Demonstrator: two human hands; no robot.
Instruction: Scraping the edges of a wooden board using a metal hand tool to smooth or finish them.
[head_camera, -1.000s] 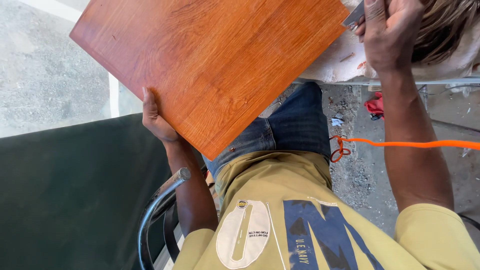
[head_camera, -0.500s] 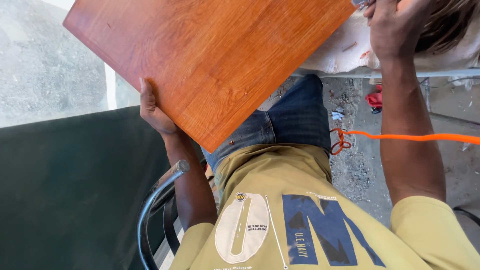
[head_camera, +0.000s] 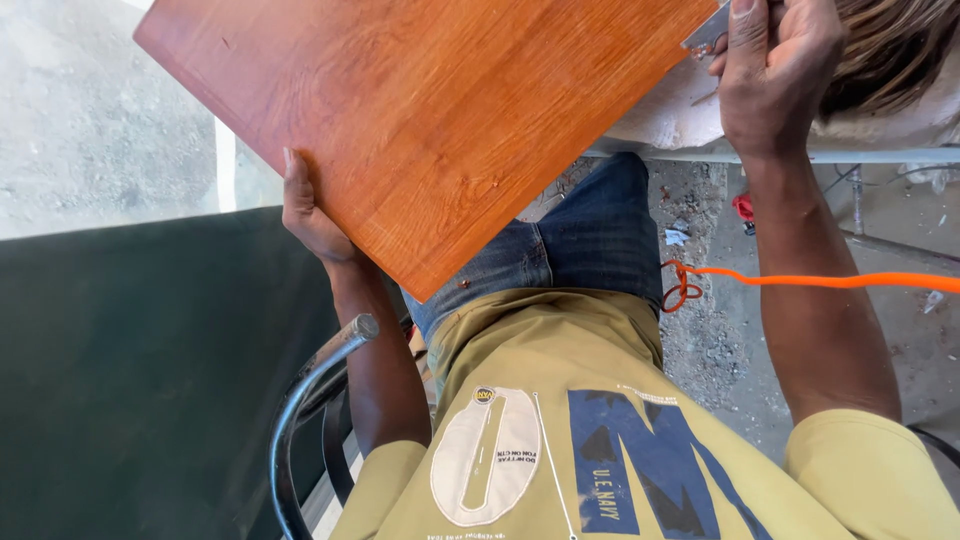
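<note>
Left hand (head_camera: 312, 215): gripping a panel edge, thumb lying on its top face, forearm bending up from the elbow.
Right hand (head_camera: 775, 65): curling closed around a small metal tool, forearm extending straight forward.

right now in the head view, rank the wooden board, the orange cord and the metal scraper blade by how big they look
1. wooden board, largest by far, though it is also close to the camera.
2. orange cord, long but thin.
3. metal scraper blade, smallest; only a bit shows past the right hand, so its true size is unsure.
</note>
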